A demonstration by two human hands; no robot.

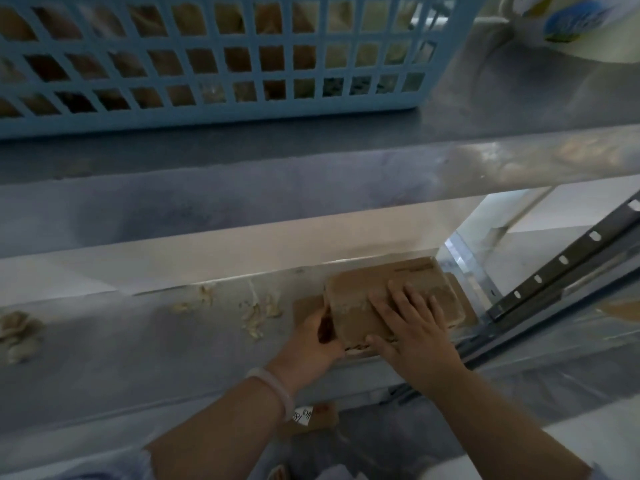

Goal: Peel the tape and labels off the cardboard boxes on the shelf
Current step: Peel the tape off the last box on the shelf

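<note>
You have the cardboard box (356, 303) at the right end of the lower shelf (138, 341), close to the slotted metal upright (554, 268), lying on what looks like a flat piece of cardboard (304, 306). Your left hand (313, 336) grips the box's left end, fingers curled round it, though the tips are hidden. Your right hand (415, 327) lies flat on top with its fingers (408, 299) spread wide, pressing and holding nothing. Pale, roughened strips across the top suggest tape has already come off there. No clear tape or label shows on the faces you can see, but the picture is dim and the far sides are hidden. Crumpled scraps (258, 313) lie along the shelf's back edge to the left of the box, with a larger clump (17, 334) at the left end, so a good share of peeling appears done. Below the shelf's front edge another cardboard piece (311, 415) carries a white label, which seems left to do. A blue basket (207, 64) sits on the shelf above.
</note>
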